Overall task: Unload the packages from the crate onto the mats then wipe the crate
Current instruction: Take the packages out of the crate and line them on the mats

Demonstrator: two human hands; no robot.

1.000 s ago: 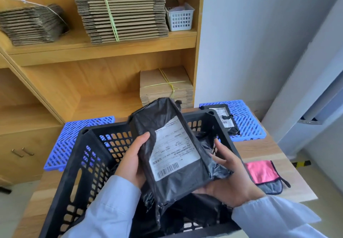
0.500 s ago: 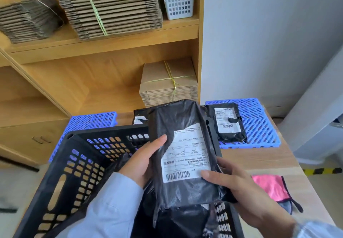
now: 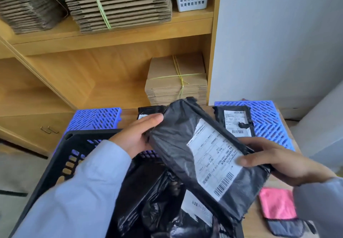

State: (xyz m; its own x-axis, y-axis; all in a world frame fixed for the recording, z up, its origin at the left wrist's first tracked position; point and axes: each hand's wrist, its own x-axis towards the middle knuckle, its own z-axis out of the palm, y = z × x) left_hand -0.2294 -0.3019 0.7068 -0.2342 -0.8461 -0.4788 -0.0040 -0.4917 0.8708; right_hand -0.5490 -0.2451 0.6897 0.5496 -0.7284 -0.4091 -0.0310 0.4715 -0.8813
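Since the earlier frames the held package (image 3: pixel 200 156) has swung to the right and tipped, so its label now runs diagonally, and it has come up over the right rim of the crate (image 3: pixel 61 156) toward the right-hand mat.

The unloading looks only partly done. On the left, the left blue mat (image 3: pixel 96 118) shows no package on the part that can be seen, though the crate and the left arm hide its near side. Just right of it, a second package (image 3: pixel 148 112) lies behind the left hand; whether it sits on the mat or on the bare counter (image 3: pixel 254 217) I cannot tell. Inside the crate, several more black bags (image 3: pixel 157 200) are still piled up, one with a label showing. The right blue mat (image 3: pixel 269 118) carries one labelled package (image 3: pixel 235 122). The pink cloth (image 3: pixel 274 204) lies untouched on the counter at lower right, so the wiping is not begun.

The left hand (image 3: pixel 135 137) grips the held package at its upper left edge, thumb on top. The right hand (image 3: pixel 282 161) holds the lower right edge, thumb pressed on the label and fingers curled beneath. The package hangs between both hands, above the crate's right side, short of the right mat.
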